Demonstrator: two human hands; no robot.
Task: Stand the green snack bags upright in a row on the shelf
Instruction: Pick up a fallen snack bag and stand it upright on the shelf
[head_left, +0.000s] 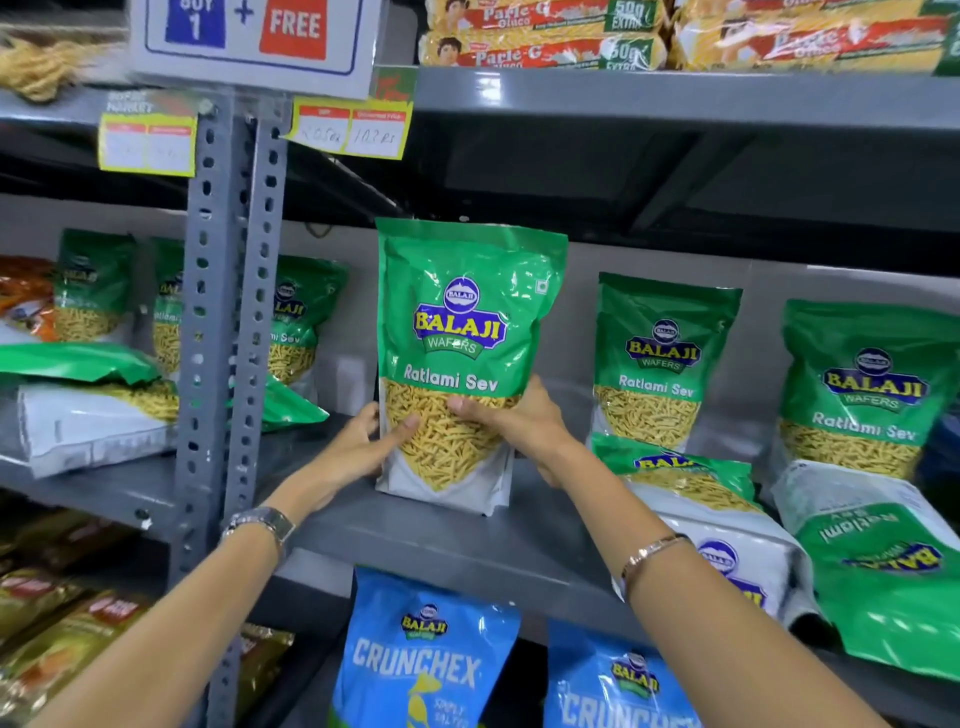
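A green Balaji Ratlami Sev bag (465, 332) stands upright on the grey shelf (467, 540), its base touching the shelf surface. My left hand (363, 447) grips its lower left edge and my right hand (519, 421) grips its lower right side. Two more green bags stand upright at the right, one (660, 358) at the back and one (865, 384) farther right. In front of them two green bags lie flat, one (717, 525) nearer me and one upside down (883, 571) at the shelf's right edge.
A perforated grey upright post (228, 322) divides the shelf. Left of it, more green bags (93, 286) stand and one lies flat (88, 405). Blue Crunchex bags (426, 654) hang below the shelf. Parle-G packs (540, 36) sit on the shelf above.
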